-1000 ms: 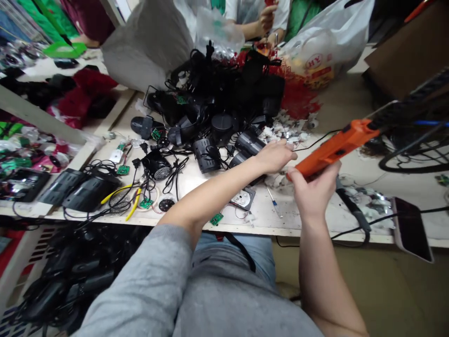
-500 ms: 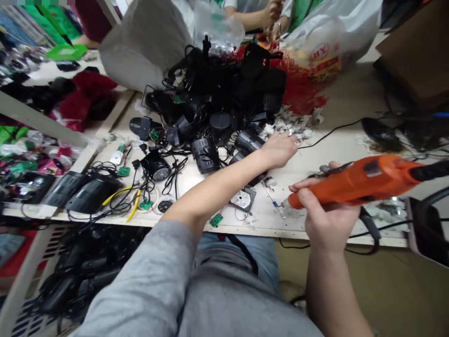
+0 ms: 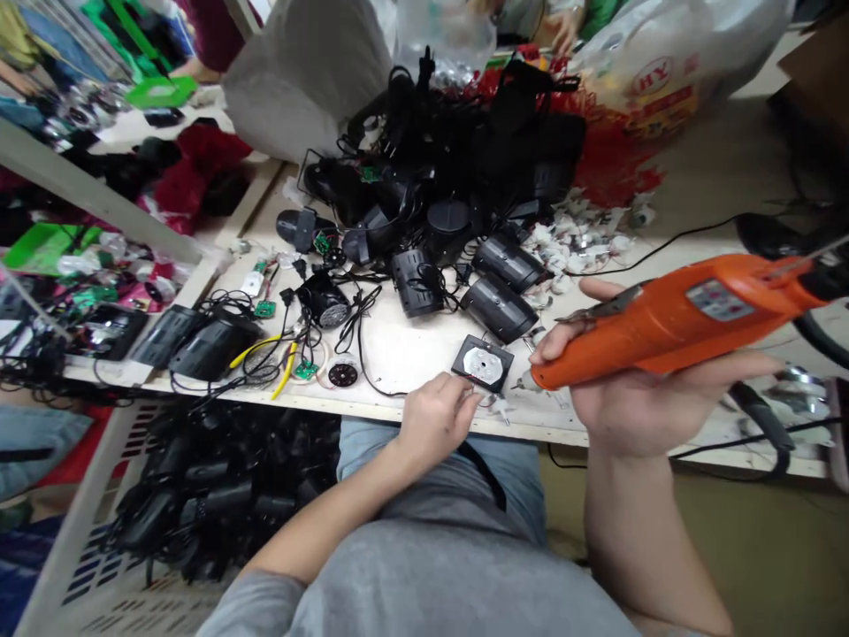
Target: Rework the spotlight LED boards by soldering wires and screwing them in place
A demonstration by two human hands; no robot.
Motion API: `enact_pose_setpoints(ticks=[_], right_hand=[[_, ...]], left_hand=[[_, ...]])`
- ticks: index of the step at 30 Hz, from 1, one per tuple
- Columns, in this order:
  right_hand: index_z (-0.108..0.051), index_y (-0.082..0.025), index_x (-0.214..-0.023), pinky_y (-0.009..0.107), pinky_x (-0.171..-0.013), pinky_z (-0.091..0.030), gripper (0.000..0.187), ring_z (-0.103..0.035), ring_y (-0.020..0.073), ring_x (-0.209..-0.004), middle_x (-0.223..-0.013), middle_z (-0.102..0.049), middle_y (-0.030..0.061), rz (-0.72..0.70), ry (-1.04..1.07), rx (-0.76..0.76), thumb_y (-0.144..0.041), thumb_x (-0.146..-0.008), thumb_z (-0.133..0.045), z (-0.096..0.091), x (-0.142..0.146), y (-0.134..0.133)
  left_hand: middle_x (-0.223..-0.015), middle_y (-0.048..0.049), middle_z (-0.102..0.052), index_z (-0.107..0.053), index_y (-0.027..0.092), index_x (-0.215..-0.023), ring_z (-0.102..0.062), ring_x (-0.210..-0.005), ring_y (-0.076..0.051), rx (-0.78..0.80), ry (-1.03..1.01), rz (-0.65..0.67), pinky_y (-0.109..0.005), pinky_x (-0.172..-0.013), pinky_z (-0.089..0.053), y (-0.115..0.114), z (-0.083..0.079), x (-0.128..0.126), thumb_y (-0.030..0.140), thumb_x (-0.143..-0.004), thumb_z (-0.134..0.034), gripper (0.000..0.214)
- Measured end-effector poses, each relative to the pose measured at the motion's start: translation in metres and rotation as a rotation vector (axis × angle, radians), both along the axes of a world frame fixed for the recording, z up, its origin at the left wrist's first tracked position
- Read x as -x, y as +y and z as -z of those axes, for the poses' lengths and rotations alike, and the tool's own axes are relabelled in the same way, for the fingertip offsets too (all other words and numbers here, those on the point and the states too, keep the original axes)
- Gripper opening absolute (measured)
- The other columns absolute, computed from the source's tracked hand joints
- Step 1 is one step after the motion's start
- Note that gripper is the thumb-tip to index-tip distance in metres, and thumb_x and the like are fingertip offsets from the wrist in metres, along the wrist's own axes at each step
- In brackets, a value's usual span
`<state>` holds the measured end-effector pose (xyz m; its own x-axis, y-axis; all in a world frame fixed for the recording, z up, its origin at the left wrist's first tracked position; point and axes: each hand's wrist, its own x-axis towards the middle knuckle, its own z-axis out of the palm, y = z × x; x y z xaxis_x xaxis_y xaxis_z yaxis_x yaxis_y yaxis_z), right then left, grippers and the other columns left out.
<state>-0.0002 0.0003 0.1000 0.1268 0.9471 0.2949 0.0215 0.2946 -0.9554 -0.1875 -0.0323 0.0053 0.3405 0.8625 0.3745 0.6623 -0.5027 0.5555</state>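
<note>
My right hand [image 3: 637, 398] holds an orange electric screwdriver [image 3: 663, 327] above the table's front edge, its tip pointing left. The thumb side wraps the front of the body, while other fingers stretch out behind it. My left hand [image 3: 438, 411] is closed at the front edge, fingertips pinched together; what is between them is hidden. Just beyond those fingertips lies a square black part with a pale metal plate [image 3: 483, 363]. A small white plastic piece [image 3: 500, 407] rests to its right. Two black cylindrical housings [image 3: 499, 307] lie behind the square part.
Black housings and cables [image 3: 457, 168] are heaped at the back, beside white plastic bits [image 3: 577, 239]. Yellow-handled pliers [image 3: 285, 372] lie left, near a round black disc [image 3: 343, 372]. Below stands a crate [image 3: 112, 460] of black parts. Other people work across the table.
My left hand has come back from the white bits to the table's front edge, beside the square part. The screwdriver stays in my right hand; the view has shifted.
</note>
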Motion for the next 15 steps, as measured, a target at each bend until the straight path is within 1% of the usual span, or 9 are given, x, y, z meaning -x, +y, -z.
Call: enact_pose_setpoints(ticks=[2, 3, 4, 5, 7, 8, 11, 12, 15], right_hand=[[-0.066, -0.023, -0.109, 0.035, -0.043, -0.046, 0.084, -0.060, 0.0210, -0.050, -0.083, -0.068, 0.0108, 0.043, 0.090, 0.020, -0.090, -0.084, -0.020, 0.002, 0.011, 0.001], [-0.066, -0.022, -0.105, 0.034, -0.041, -0.044, 0.083, -0.058, 0.0196, -0.047, -0.087, -0.070, 0.0115, 0.066, 0.129, 0.010, -0.090, -0.083, -0.024, 0.004, 0.016, 0.002], [-0.067, -0.021, -0.101, 0.033, -0.039, -0.043, 0.082, -0.057, 0.0185, -0.045, -0.086, -0.070, 0.0109, 0.080, 0.162, -0.008, -0.091, -0.082, -0.027, 0.007, 0.020, 0.003], [-0.067, -0.021, -0.099, 0.032, -0.037, -0.041, 0.083, -0.054, 0.0178, -0.043, -0.080, -0.069, 0.0092, 0.081, 0.193, -0.032, -0.092, -0.081, -0.029, 0.010, 0.023, 0.003], [-0.069, -0.021, -0.097, 0.032, -0.036, -0.038, 0.084, -0.052, 0.0183, -0.039, -0.063, -0.063, 0.0039, 0.049, 0.242, -0.064, -0.095, -0.077, -0.033, 0.013, 0.025, 0.004], [-0.070, -0.022, -0.098, 0.032, -0.036, -0.038, 0.084, -0.051, 0.0189, -0.039, -0.058, -0.059, 0.0021, 0.034, 0.254, -0.064, -0.095, -0.074, -0.038, 0.014, 0.025, 0.004], [-0.071, -0.023, -0.098, 0.033, -0.035, -0.038, 0.080, -0.053, 0.0200, -0.041, -0.060, -0.060, 0.0018, 0.034, 0.275, -0.044, -0.094, -0.066, -0.053, 0.012, 0.022, 0.003], [-0.071, -0.024, -0.097, 0.033, -0.035, -0.037, 0.079, -0.053, 0.0198, -0.041, -0.062, -0.061, 0.0020, 0.041, 0.280, -0.037, -0.094, -0.066, -0.054, 0.011, 0.021, 0.003], [-0.071, -0.023, -0.097, 0.032, -0.035, -0.036, 0.078, -0.052, 0.0190, -0.041, -0.059, -0.058, 0.0014, 0.098, 0.235, -0.067, -0.093, -0.074, -0.044, 0.015, 0.016, 0.006]], left_hand=[[-0.082, -0.0037, -0.070, -0.060, 0.020, -0.093, -0.066, -0.067, -0.015, 0.036, 0.001, -0.031, -0.026, -0.059, -0.050, -0.001, 0.003, -0.008, 0.030, -0.097, -0.057, 0.011], [-0.083, -0.0034, -0.070, -0.060, 0.020, -0.095, -0.066, -0.066, -0.016, 0.076, 0.004, -0.038, -0.026, -0.059, -0.051, 0.000, 0.004, -0.012, 0.030, -0.096, -0.058, 0.010], [-0.083, -0.0029, -0.071, -0.059, 0.021, -0.095, -0.066, -0.065, -0.016, 0.128, 0.004, -0.044, -0.027, -0.060, -0.051, 0.001, 0.004, -0.014, 0.029, -0.095, -0.058, 0.008], [-0.084, -0.0025, -0.071, -0.058, 0.021, -0.095, -0.066, -0.065, -0.016, 0.186, -0.001, -0.051, -0.027, -0.061, -0.051, 0.002, 0.004, -0.016, 0.028, -0.094, -0.059, 0.007], [-0.085, -0.0022, -0.072, -0.058, 0.021, -0.096, -0.067, -0.067, -0.016, 0.298, -0.023, -0.069, -0.028, -0.063, -0.052, 0.005, 0.004, -0.019, 0.025, -0.092, -0.061, 0.007], [-0.085, -0.0021, -0.072, -0.058, 0.021, -0.096, -0.067, -0.068, -0.016, 0.346, -0.043, -0.076, -0.028, -0.065, -0.052, 0.006, 0.004, -0.020, 0.024, -0.090, -0.062, 0.008], [-0.084, -0.0008, -0.073, -0.057, 0.022, -0.098, -0.068, -0.069, -0.015, 0.445, -0.145, -0.091, -0.027, -0.067, -0.053, 0.008, 0.005, -0.021, 0.018, -0.087, -0.064, 0.013], [-0.083, -0.0001, -0.072, -0.057, 0.022, -0.099, -0.068, -0.068, -0.015, 0.461, -0.181, -0.096, -0.026, -0.067, -0.053, 0.009, 0.006, -0.021, 0.017, -0.086, -0.063, 0.015], [-0.080, 0.0014, -0.071, -0.058, 0.022, -0.101, -0.066, -0.066, -0.013, 0.468, -0.263, -0.116, -0.024, -0.065, -0.052, 0.009, 0.009, -0.020, 0.016, -0.086, -0.063, 0.018]])
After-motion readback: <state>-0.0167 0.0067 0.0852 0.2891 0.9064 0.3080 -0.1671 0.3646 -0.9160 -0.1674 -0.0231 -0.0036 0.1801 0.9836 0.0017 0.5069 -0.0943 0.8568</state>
